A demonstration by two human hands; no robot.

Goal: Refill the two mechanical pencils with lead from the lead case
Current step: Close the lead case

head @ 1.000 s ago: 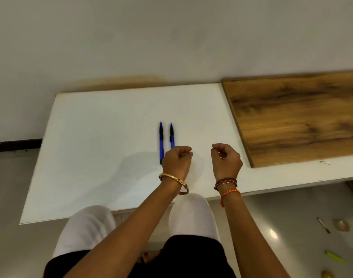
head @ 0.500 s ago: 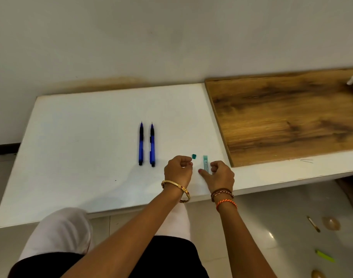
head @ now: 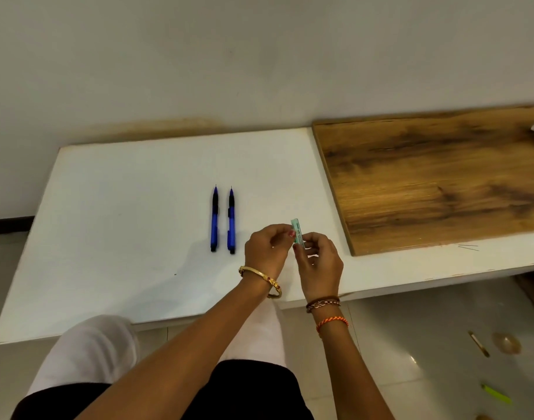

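Lead case [head: 298,234]: light, slim, slippery; lead inside judged brittle. Pinched between right hand [head: 318,262] and left hand [head: 268,250] fingertips, best gripped mid-body. Pencils [head: 223,219] lay just left of hands.

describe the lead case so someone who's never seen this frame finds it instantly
Start at the white tabletop, left of the wooden board. Near its front edge both hands meet: the right hand pinches the lead case, with the left hand at its side. It is the small pale-green translucent slip, unlike the two long blue mechanical pencils lying untouched to the left.
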